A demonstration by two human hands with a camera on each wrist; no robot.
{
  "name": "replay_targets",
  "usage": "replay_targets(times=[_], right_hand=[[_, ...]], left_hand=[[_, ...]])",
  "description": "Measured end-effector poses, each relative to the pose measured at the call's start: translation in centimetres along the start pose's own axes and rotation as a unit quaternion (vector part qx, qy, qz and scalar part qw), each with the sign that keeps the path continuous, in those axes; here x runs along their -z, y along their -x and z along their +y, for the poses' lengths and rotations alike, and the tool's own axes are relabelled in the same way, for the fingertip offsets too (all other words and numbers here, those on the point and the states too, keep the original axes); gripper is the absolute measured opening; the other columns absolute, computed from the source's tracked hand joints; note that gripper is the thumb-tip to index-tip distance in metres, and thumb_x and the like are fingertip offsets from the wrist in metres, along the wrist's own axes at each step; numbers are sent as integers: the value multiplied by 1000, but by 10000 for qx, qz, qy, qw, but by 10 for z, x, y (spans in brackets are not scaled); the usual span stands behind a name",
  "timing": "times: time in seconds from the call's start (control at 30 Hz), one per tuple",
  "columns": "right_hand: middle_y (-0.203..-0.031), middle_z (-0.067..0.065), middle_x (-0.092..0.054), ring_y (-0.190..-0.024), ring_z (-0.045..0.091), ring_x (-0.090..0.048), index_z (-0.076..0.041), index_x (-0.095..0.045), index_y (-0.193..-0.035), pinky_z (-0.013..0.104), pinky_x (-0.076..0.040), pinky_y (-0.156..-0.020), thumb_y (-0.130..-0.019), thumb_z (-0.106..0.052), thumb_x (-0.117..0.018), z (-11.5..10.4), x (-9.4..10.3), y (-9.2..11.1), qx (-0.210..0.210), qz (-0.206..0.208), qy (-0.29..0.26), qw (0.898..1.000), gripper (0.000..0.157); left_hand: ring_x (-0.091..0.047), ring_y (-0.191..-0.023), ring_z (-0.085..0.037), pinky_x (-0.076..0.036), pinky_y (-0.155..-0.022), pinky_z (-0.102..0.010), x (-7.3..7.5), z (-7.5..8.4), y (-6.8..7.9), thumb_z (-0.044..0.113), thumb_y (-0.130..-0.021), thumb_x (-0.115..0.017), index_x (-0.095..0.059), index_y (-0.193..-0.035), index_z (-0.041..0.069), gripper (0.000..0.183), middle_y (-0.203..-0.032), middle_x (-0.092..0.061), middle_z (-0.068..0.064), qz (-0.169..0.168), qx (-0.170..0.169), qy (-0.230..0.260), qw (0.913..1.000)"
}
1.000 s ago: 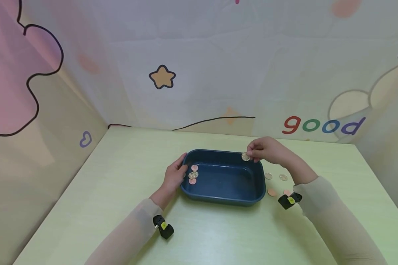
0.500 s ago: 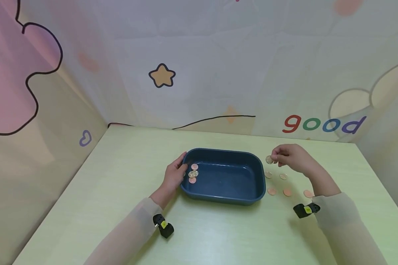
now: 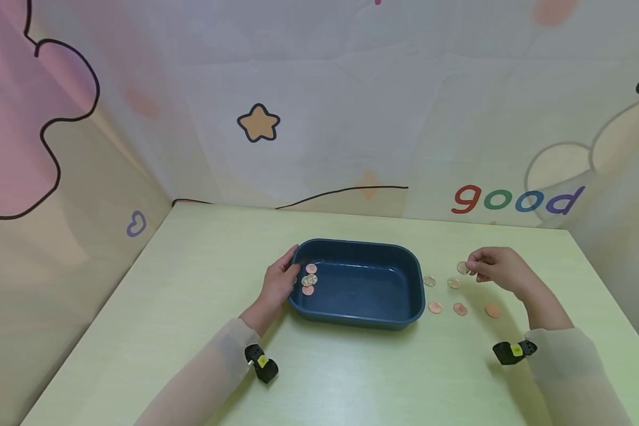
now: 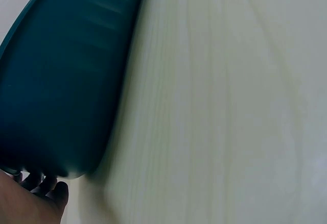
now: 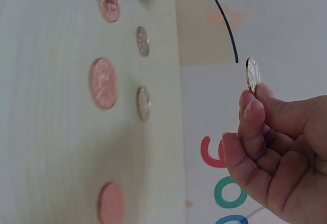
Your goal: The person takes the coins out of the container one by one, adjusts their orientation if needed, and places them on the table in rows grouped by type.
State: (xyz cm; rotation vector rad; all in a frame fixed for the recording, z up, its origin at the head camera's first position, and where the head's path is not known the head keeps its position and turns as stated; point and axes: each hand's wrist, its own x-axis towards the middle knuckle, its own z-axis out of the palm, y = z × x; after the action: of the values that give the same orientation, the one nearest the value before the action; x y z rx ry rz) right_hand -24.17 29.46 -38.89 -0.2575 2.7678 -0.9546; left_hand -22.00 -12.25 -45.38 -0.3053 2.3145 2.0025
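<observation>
A dark blue rectangular plastic tray (image 3: 357, 322) stands on the table. My left hand (image 3: 279, 281) grips its left end, thumb over the rim; in the left wrist view the fingers curl at the outer wall. Inside, by that end, lie copper coins (image 3: 311, 268) and overlapping gold coins (image 3: 312, 279). Right of the tray, my right hand (image 3: 497, 269) pinches a gold coin (image 5: 253, 75) by its edge, raised above the table. Below it are two gold coins (image 3: 454, 283) in one row and three copper coins (image 3: 460, 309) in a nearer row.
The pale wood-grain table (image 3: 351, 378) meets a printed cloth backdrop (image 3: 325, 118) behind and at both sides. Black wrist cameras (image 3: 513, 352) sit on both sleeves. The tray's right wall is close to the nearest coins.
My right hand has moved from above the tray's far right corner to the right and nearer, carrying the gold coin over the loose coins. The left hand and tray keep their place.
</observation>
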Motion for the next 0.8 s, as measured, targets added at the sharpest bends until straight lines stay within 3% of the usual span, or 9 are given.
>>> replay_targets(times=[0.17,0.27,0.37,0.47,0.53,0.63,0.8], right_hand=[[-88,19,-66,-73,13,-56,10,-59,-104,18,-53,-65,-100,-12,-54,11,-1,5,-196,-66,-36,9998,23],[-87,20,-66,-73,14,-54,11,-58,-103,20,-53,-64,-100,-11,-53,17,-2,7,-270,-52,-49,9996,23],[-86,18,-65,-72,14,-54,11,-57,-103,21,-53,-63,-100,-10,-53,23,-3,7,-373,-51,-43,9993,22],[-84,15,-65,-71,13,-53,11,-57,-103,21,-51,-61,-100,-10,-54,30,-5,7,-493,-64,13,9988,22],[-83,14,-65,-70,13,-54,11,-56,-103,21,-50,-60,-99,-10,-55,35,-5,7,-584,-59,59,9983,21],[-81,13,-64,-69,14,-54,12,-56,-103,22,-49,-59,-99,-9,-55,40,-5,6,-687,-59,87,9976,21],[-80,11,-64,-68,13,-55,14,-57,-103,22,-50,-58,-98,-7,-54,46,-2,4,-834,-97,26,9965,21]], left_hand=[[-32,-150,-27,-38,-116,-44,0,-1,0,14,-100,-45,-40,-152,17,52,-160,-37,-5,-11,19,58,10000],[-33,-149,-27,-43,-112,-40,0,-1,-1,14,-100,-45,-40,-152,18,52,-160,-37,-5,4,44,43,10000],[-39,-146,-26,-50,-92,-27,0,-1,-1,14,-100,-45,-39,-152,19,52,-159,-37,-4,12,66,24,10000],[-44,-141,-25,-43,-75,-21,0,-1,0,14,-100,-44,-39,-152,19,53,-160,-37,-4,3,77,8,10000],[-43,-141,-25,-43,-74,-22,0,0,0,13,-100,-44,-39,-152,19,53,-160,-37,-4,-9,74,22,10000],[-39,-145,-24,-47,-85,-22,0,1,0,14,-100,-44,-40,-152,19,52,-159,-37,-4,20,62,-26,10000],[-43,-142,-26,-48,-83,-22,0,2,0,13,-100,-44,-40,-152,19,52,-159,-38,-5,20,101,-53,9999]])
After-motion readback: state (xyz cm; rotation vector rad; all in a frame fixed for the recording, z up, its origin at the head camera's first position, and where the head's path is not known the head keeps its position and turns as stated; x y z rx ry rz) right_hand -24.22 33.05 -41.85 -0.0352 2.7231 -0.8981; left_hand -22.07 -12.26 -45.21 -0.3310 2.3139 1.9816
